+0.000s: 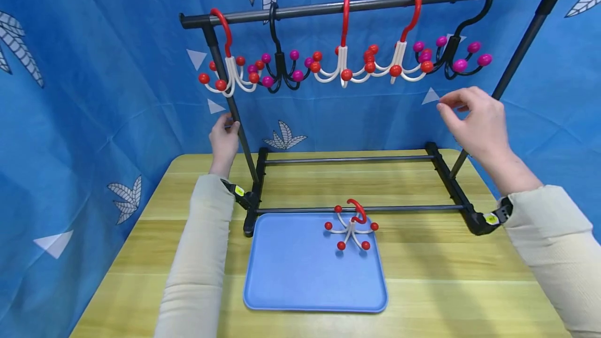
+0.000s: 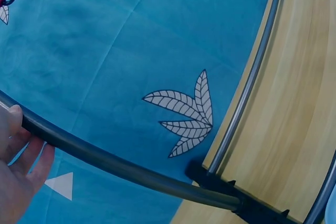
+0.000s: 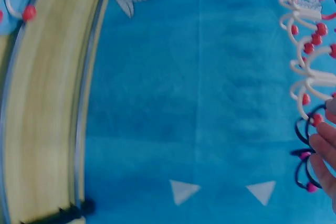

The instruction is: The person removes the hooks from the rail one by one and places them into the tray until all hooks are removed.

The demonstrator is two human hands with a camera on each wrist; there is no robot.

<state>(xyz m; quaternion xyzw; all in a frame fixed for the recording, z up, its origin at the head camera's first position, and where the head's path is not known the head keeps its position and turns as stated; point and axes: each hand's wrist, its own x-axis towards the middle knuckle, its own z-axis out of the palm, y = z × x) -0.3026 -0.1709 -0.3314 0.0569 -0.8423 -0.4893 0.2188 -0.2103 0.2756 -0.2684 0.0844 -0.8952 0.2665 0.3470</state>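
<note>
My left hand [image 1: 224, 142] grips the left post [image 1: 244, 142] of a black rack, thumb on one side and fingers on the other. My right hand [image 1: 479, 121] is raised beside the right post [image 1: 520, 53], its fingers loosely bent with nothing between them. Just above it hangs a black hanger hook with pink balls [image 1: 452, 51]. Along the top rail [image 1: 310, 11] also hang a second black hook [image 1: 281, 64] and three red-and-white ones, at the left end [image 1: 232, 69], middle [image 1: 343, 59] and right of middle [image 1: 399, 53].
Another red-and-white hook [image 1: 351, 229] lies at the back right of a blue tray [image 1: 300, 275]. This tray sits on the wooden table [image 1: 446, 286] against the rack's front lower bar [image 1: 413, 208]. A blue patterned cloth [image 1: 117, 67] hangs behind.
</note>
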